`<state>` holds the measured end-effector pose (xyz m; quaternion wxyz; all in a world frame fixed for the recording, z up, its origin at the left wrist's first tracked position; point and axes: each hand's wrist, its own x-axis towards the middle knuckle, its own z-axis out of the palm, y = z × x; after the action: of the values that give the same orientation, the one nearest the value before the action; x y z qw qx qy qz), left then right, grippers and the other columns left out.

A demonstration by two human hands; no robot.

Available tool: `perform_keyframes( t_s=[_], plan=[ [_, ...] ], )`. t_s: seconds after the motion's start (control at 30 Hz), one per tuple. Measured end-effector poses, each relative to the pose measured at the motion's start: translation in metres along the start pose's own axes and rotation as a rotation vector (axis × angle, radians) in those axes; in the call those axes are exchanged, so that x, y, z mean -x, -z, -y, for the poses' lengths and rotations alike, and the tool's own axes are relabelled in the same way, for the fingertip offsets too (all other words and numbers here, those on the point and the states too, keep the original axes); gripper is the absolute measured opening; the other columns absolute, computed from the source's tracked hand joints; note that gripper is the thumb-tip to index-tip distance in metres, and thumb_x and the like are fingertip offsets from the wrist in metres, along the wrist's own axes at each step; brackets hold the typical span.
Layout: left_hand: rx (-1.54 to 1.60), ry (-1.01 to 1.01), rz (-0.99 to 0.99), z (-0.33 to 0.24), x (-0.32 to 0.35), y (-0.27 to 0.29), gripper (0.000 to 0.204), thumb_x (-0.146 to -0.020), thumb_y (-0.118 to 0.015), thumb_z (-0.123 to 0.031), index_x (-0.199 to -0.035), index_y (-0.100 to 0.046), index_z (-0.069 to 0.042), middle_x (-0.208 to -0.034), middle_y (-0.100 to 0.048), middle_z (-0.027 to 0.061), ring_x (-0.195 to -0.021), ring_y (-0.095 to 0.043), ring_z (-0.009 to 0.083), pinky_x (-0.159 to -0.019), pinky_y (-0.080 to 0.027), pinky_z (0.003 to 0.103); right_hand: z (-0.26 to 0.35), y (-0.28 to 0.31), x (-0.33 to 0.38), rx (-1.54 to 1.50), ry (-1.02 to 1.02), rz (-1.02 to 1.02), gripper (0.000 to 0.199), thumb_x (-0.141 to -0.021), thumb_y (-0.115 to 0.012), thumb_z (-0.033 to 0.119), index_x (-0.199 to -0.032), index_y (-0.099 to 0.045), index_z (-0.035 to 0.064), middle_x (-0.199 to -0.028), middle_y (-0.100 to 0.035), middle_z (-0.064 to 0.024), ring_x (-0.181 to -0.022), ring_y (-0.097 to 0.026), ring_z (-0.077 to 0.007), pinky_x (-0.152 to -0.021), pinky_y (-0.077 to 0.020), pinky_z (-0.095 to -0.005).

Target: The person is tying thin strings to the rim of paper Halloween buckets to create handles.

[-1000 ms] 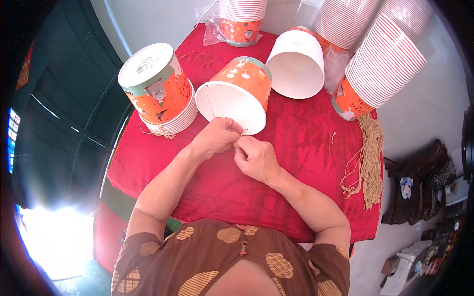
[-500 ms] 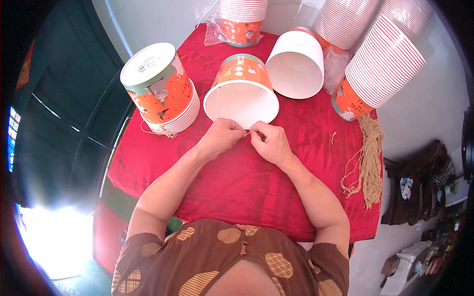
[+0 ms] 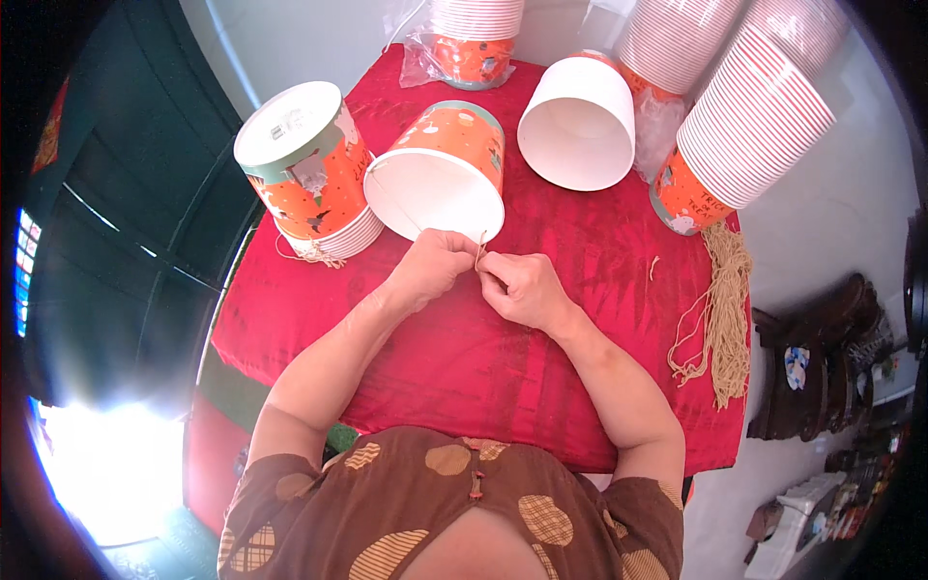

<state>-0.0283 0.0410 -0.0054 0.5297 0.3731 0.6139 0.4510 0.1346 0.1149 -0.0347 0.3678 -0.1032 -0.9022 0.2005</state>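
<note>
An orange paper bucket [image 3: 440, 159] with a white inside lies on its side at the middle of the table, its mouth toward me. A thin tan string [image 3: 480, 249] runs across its opening to my fingers. My left hand [image 3: 437, 266] pinches the string just below the bucket's rim. Close against it, my right hand [image 3: 522, 288] is closed with thumb and forefinger pressed on the string's end, where a small loop stands up. What lies between the fingertips is partly hidden.
Upside-down nested buckets [image 3: 304, 164] stand at the left, a white-sided bucket [image 3: 577, 121] lies behind. Tall bucket stacks [image 3: 754, 121] rise at the right, another stack [image 3: 474, 43] at the back. A bundle of tan strings [image 3: 727, 314] hangs over the red cloth's [image 3: 464, 387] right edge.
The bucket has swung left and turned, its mouth now facing lower left. My right hand has shifted slightly left and down, and a string loop now shows above the fingertips.
</note>
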Motion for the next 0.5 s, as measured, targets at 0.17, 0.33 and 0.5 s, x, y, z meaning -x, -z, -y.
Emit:
perform_keyframes(
  t_s=[0.17, 0.33, 0.5],
  plan=[
    [-0.038, -0.043, -0.051, 0.0027, -0.0003, 0.0000, 0.013, -0.083, -0.057, -0.005, -0.087, -0.068, -0.001, -0.064, -0.056, -0.0016, -0.048, -0.041, 0.0046, -0.041, -0.030, 0.023, 0.0037, -0.0002, -0.0015, 0.009, -0.007, -0.012, 0.006, -0.075, -0.062, 0.000, -0.079, -0.058, 0.0038, -0.064, -0.059, -0.0104, -0.052, -0.058, -0.0255, -0.046, -0.0459, -0.0347],
    [0.021, 0.061, -0.035, -0.0034, -0.0003, 0.0043, 0.013, -0.085, -0.060, -0.012, -0.082, -0.067, 0.000, -0.060, -0.054, -0.0018, -0.047, -0.040, 0.0049, -0.040, -0.029, 0.023, 0.0020, -0.0009, -0.0002, 0.037, -0.002, 0.000, 0.006, -0.075, -0.062, 0.001, -0.079, -0.059, 0.0042, -0.063, -0.059, -0.0098, -0.052, -0.058, -0.0256, -0.045, -0.0459, -0.0352],
    [-0.013, -0.036, -0.080, 0.0015, -0.0009, 0.0002, 0.015, -0.083, -0.061, -0.014, -0.080, -0.066, 0.000, -0.060, -0.054, -0.0009, -0.046, -0.040, 0.0049, -0.040, -0.028, 0.023, 0.0039, -0.0005, -0.0009, 0.075, 0.019, 0.000, 0.006, -0.075, -0.062, 0.001, -0.077, -0.058, 0.0044, -0.062, -0.058, -0.0097, -0.052, -0.058, -0.0260, -0.045, -0.0458, -0.0366]
  ],
)
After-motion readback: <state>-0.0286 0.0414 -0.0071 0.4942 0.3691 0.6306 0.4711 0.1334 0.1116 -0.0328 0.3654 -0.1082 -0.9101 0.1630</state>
